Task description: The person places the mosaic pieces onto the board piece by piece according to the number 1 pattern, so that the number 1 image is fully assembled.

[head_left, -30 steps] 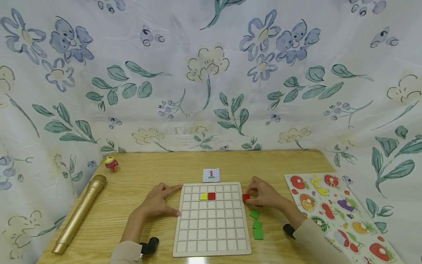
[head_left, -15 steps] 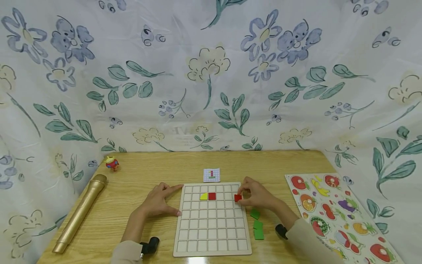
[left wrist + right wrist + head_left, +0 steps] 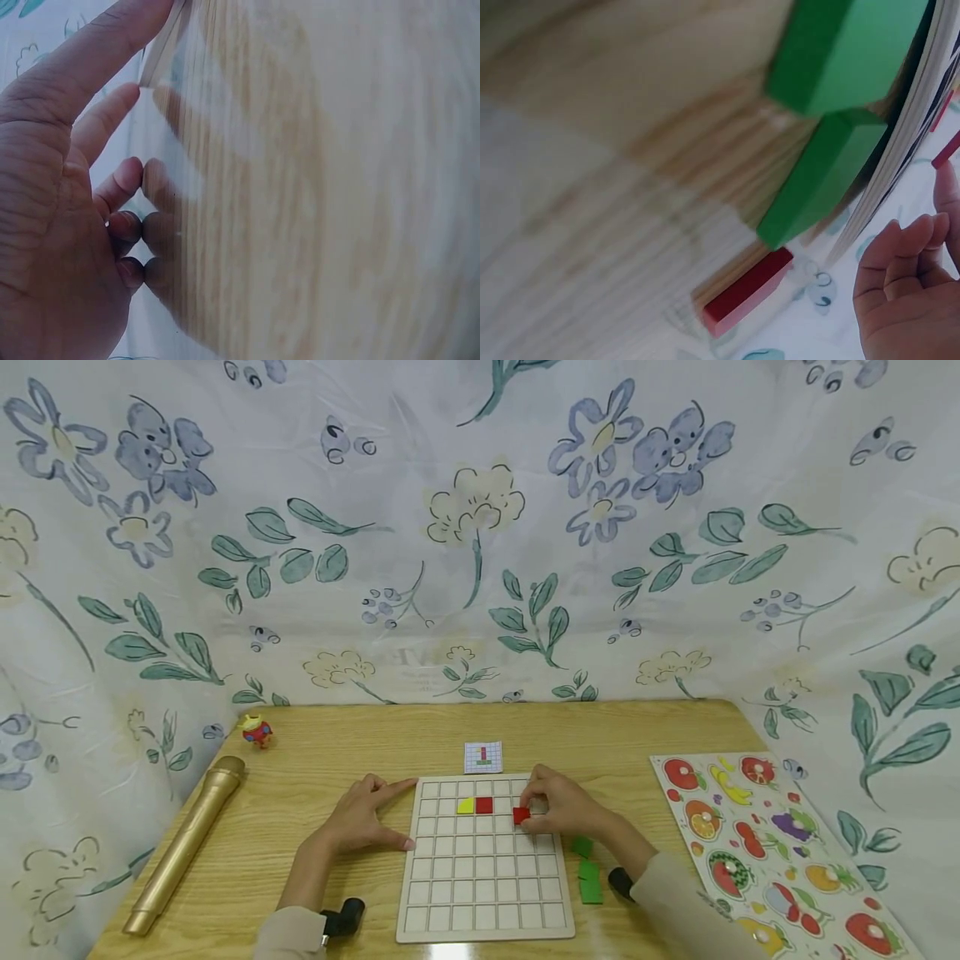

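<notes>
My right hand (image 3: 558,806) pinches a red square tile (image 3: 521,816) over the right part of a pale wooden grid board (image 3: 483,893). A yellow tile (image 3: 466,806) with a cut corner and another red tile (image 3: 484,805) lie side by side in the board's second row. Thumb and forefinger of my left hand (image 3: 362,818) are spread, touching the board's left edge, and the left wrist view shows the hand's (image 3: 67,180) other fingertips on the table. Several green tiles (image 3: 590,883) lie right of the board. In the right wrist view, one more red tile (image 3: 748,291) lies beyond them.
A small pattern card (image 3: 483,757) lies behind the board. To the right is a fruit puzzle sheet (image 3: 750,835). A gold microphone (image 3: 183,847) and a small red-and-yellow toy figure (image 3: 257,732) are on the left. A floral curtain (image 3: 480,568) stands behind the table.
My right hand has moved left with the red tile, from beside the board's right edge to over its right columns. My left hand has stayed at the left edge.
</notes>
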`<action>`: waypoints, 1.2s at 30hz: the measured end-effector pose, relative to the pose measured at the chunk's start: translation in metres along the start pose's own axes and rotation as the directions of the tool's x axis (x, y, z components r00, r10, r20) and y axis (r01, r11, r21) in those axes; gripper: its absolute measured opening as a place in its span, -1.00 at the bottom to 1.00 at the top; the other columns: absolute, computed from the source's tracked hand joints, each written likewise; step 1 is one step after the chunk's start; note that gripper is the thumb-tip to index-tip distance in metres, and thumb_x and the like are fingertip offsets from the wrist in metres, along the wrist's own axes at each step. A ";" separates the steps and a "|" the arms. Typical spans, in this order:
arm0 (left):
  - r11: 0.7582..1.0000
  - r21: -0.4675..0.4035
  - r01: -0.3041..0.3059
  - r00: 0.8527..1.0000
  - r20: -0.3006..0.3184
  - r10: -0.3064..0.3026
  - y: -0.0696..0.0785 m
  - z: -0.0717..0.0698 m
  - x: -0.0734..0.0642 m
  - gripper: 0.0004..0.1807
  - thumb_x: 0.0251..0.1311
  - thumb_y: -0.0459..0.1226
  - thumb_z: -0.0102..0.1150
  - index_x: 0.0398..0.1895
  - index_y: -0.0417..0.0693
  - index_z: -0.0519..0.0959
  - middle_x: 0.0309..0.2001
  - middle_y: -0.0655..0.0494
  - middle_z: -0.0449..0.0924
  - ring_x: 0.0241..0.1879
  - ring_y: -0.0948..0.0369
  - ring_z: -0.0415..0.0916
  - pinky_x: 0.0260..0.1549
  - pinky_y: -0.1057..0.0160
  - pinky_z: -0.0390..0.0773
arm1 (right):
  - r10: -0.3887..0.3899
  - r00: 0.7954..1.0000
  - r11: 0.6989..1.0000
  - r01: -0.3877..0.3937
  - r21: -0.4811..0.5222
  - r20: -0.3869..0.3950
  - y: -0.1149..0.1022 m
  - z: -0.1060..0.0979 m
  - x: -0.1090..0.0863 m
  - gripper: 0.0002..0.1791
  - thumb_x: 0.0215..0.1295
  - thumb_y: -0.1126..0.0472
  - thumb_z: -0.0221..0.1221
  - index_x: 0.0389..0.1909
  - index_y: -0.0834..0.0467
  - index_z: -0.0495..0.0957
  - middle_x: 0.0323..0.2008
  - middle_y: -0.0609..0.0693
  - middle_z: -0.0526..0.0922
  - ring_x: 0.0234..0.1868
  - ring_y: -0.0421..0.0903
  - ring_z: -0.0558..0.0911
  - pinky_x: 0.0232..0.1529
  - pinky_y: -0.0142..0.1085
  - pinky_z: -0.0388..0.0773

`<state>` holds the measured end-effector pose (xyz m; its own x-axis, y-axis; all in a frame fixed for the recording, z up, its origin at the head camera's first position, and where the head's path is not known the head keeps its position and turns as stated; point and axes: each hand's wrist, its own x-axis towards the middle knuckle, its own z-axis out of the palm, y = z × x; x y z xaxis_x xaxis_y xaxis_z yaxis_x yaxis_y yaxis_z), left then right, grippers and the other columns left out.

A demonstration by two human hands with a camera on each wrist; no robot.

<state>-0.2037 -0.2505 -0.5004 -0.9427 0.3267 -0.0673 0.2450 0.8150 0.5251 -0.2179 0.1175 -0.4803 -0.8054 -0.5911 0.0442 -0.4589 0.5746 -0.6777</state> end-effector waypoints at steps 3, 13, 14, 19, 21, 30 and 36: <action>1.000 -0.005 0.006 1.000 0.004 -0.006 0.001 0.000 0.000 0.12 -0.37 0.27 0.54 0.44 0.31 0.36 -0.19 0.10 0.22 -0.23 0.15 0.11 -0.25 0.16 0.14 | 0.000 1.000 1.000 0.000 -0.009 0.008 -0.003 0.001 0.001 -0.80 0.02 0.14 0.47 -0.35 0.06 0.67 -0.31 -0.06 0.37 -0.31 -0.18 0.32 -0.32 -0.37 0.29; 1.000 0.000 0.010 1.000 0.001 -0.010 0.002 -0.002 0.001 0.13 -0.39 0.27 0.55 0.43 0.26 0.38 -0.19 0.09 0.22 -0.23 0.14 0.11 -0.26 0.16 0.13 | -0.014 1.000 0.999 0.015 -0.040 0.020 -0.008 0.006 0.007 -0.79 0.05 0.13 0.46 -0.31 0.08 0.69 -0.29 -0.03 0.41 -0.27 -0.16 0.38 -0.25 -0.37 0.36; 1.000 0.000 0.010 1.000 0.000 -0.010 0.002 -0.002 0.001 0.13 -0.39 0.27 0.55 0.43 0.26 0.38 -0.19 0.09 0.21 -0.23 0.14 0.10 -0.26 0.16 0.13 | -0.011 1.000 0.999 0.012 -0.040 0.026 -0.009 0.007 0.008 -0.80 0.06 0.12 0.45 -0.32 0.07 0.68 -0.29 -0.04 0.41 -0.27 -0.16 0.38 -0.25 -0.37 0.35; 1.000 -0.003 0.015 1.000 -0.001 -0.015 0.001 -0.001 0.001 0.13 -0.39 0.27 0.55 0.43 0.27 0.38 -0.19 0.09 0.21 -0.23 0.14 0.10 -0.26 0.16 0.13 | 0.008 0.999 0.999 -0.006 -0.039 0.048 -0.012 0.011 0.013 -0.81 0.07 0.09 0.45 -0.34 0.03 0.67 -0.30 -0.08 0.38 -0.29 -0.18 0.36 -0.30 -0.37 0.33; 1.000 -0.003 0.016 1.000 -0.001 -0.016 0.001 -0.001 0.001 0.13 -0.39 0.27 0.55 0.43 0.28 0.38 -0.19 0.09 0.21 -0.23 0.14 0.10 -0.26 0.16 0.12 | 0.003 0.999 0.999 -0.001 -0.038 0.050 -0.014 0.012 0.015 -0.81 0.06 0.11 0.46 -0.35 0.04 0.67 -0.31 -0.08 0.38 -0.31 -0.18 0.36 -0.32 -0.38 0.32; 1.000 -0.005 0.011 1.000 -0.003 -0.011 0.001 -0.001 0.000 0.12 -0.38 0.27 0.55 0.43 0.29 0.38 -0.19 0.10 0.21 -0.24 0.15 0.10 -0.27 0.16 0.11 | -0.048 0.997 0.996 0.052 -0.067 0.053 -0.023 0.016 0.023 -0.80 0.07 0.13 0.44 -0.32 0.11 0.68 -0.30 -0.04 0.42 -0.29 -0.17 0.42 -0.29 -0.40 0.39; 1.000 0.000 0.012 1.000 -0.003 -0.012 0.000 0.000 0.001 0.11 -0.39 0.28 0.55 0.43 0.33 0.38 -0.18 0.10 0.22 -0.23 0.15 0.11 -0.26 0.17 0.13 | -0.047 0.997 0.993 0.052 -0.103 0.056 -0.026 0.016 0.026 -0.79 0.06 0.12 0.44 -0.33 0.11 0.68 -0.29 -0.02 0.44 -0.32 -0.20 0.41 -0.31 -0.41 0.38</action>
<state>-0.2042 -0.2500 -0.5000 -0.9464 0.3152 -0.0711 0.2333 0.8189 0.5244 -0.2206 0.0783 -0.4732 -0.7608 -0.6481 0.0346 -0.5367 0.5982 -0.5951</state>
